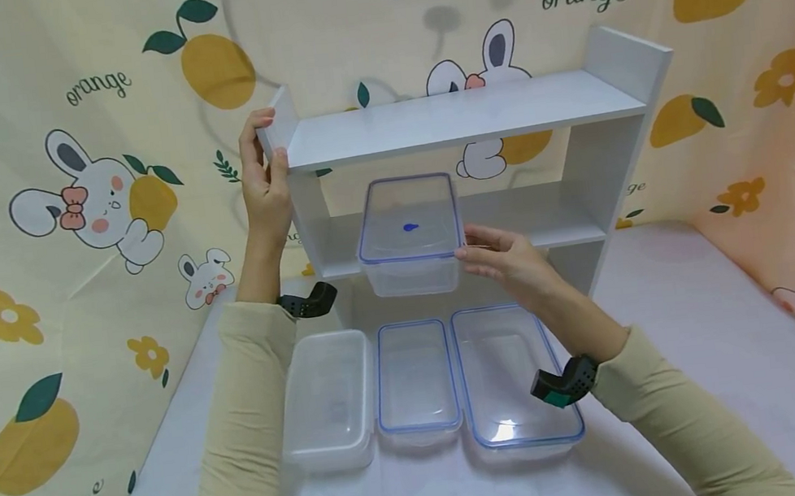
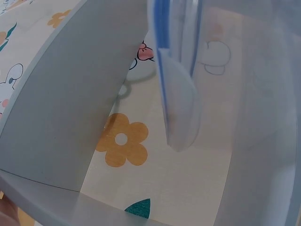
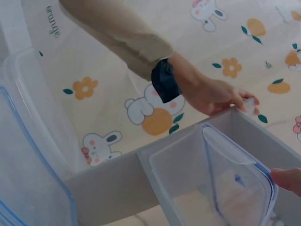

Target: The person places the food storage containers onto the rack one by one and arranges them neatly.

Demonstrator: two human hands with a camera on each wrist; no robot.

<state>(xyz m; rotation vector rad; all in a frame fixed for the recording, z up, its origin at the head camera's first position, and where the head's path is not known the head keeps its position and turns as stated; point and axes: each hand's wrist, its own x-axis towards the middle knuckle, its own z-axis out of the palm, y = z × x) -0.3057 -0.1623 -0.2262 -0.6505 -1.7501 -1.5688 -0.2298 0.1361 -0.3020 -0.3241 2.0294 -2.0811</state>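
My right hand point(image 1: 512, 259) holds a clear plastic food container point(image 1: 407, 235) by its right side, with the thumb at the lid's edge. Its lid has a blue seal and a small blue tab in the middle. The container is raised in front of the middle level of a white shelf unit point(image 1: 471, 114). At the unit's upper left, my left hand point(image 1: 265, 185) grips the top of the side panel, fingers over the outside. The right wrist view shows the container point(image 3: 188, 174) tilted beside the shelf board, my right thumb point(image 3: 288, 180) at its lid.
Three more containers stand in a row on the white table in front of the unit: a frosted one point(image 1: 330, 399) at left, a small blue-rimmed one point(image 1: 415, 377), and a larger blue-rimmed one point(image 1: 508, 374) under my right forearm. A patterned cloth point(image 1: 103, 314) hangs behind.
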